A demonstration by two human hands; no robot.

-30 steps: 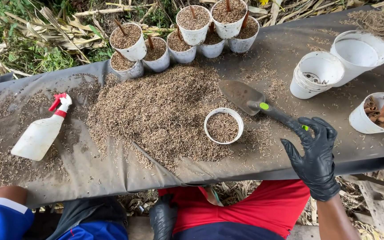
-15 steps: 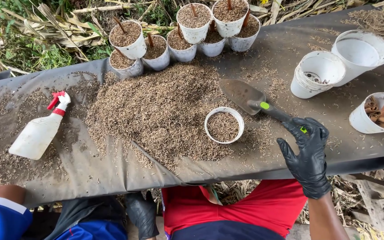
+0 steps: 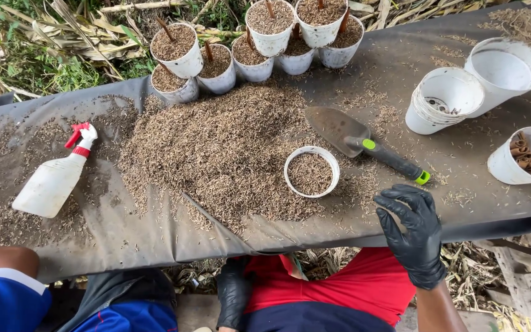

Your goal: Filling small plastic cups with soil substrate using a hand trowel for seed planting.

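Trowel lies loose on the dark sheet, just beyond the right hand's fingertips.

Right hand in its black glove hangs open, fingers spread and curled, holding nothing. Left hand sits low below the sheet's edge, and I cannot tell its grip. The trowel runs diagonally, blade up and left into the husk pile, green-capped handle end nearest the glove. The filled white cup sits just left of the fingers, so a careless sweep there could tip it, I'd say.
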